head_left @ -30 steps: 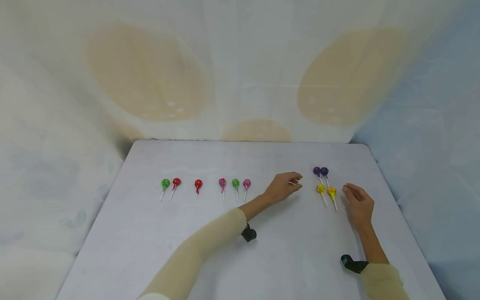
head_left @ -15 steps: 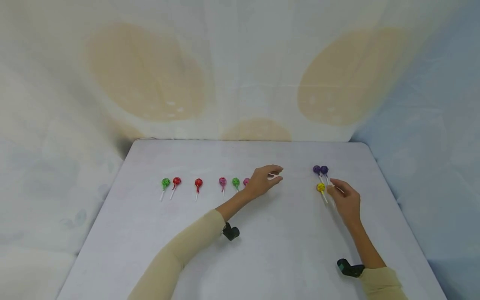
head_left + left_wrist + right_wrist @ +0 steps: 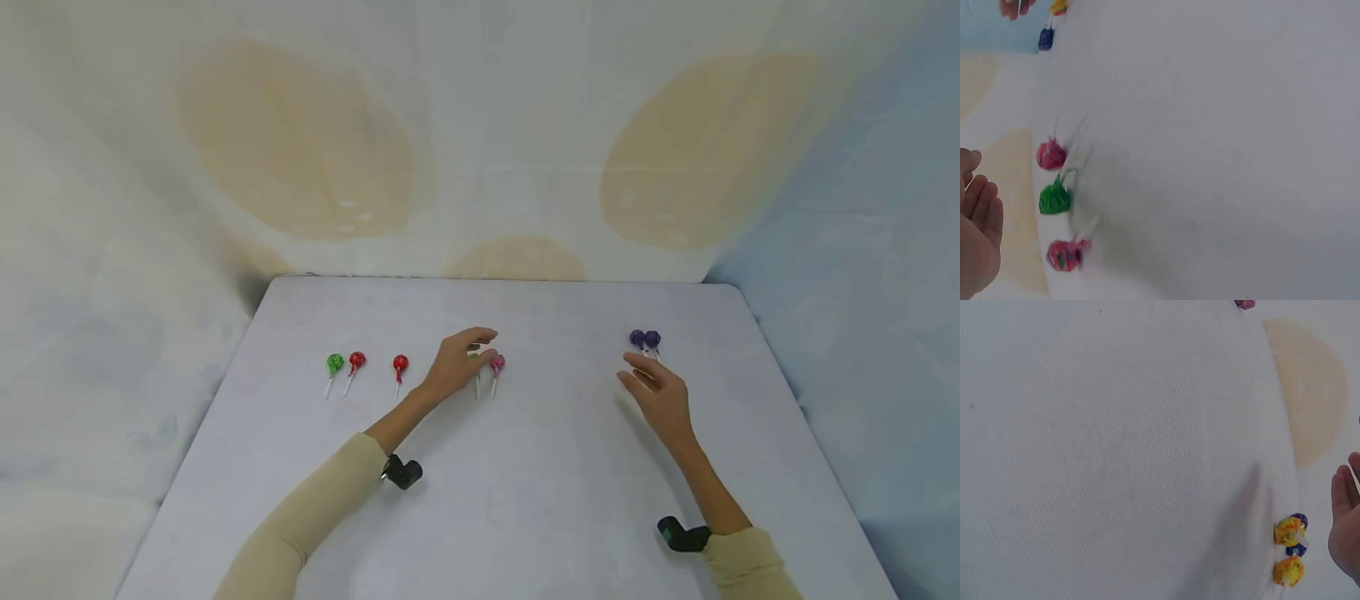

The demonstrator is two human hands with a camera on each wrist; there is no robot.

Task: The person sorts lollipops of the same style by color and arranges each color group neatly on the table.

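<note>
A row of lollipops lies across the white table [image 3: 525,467]: a green one [image 3: 334,362], two red ones [image 3: 357,359] [image 3: 401,363], then a pink one [image 3: 497,363]. My left hand [image 3: 486,348] hovers over the right end of this row with relaxed fingers and holds nothing. The left wrist view shows a pink lollipop [image 3: 1051,155], a green lollipop [image 3: 1055,200] and another pink lollipop [image 3: 1064,255] beside the palm [image 3: 975,237]. My right hand [image 3: 637,373] hangs open over two yellow lollipops [image 3: 1288,530], hiding them in the head view. Two purple lollipops [image 3: 645,338] lie just behind it.
The table's far edge [image 3: 487,279] meets a pale draped backdrop with tan patches. Black wrist camera mounts [image 3: 401,472] [image 3: 678,533] sit under both sleeves. Bare tabletop stretches between the two lollipop groups and along the front.
My left hand has swept left from near the purple and yellow lollipops to the pink and green ones. My right hand has slid left and forward, now covering the yellow pair.
</note>
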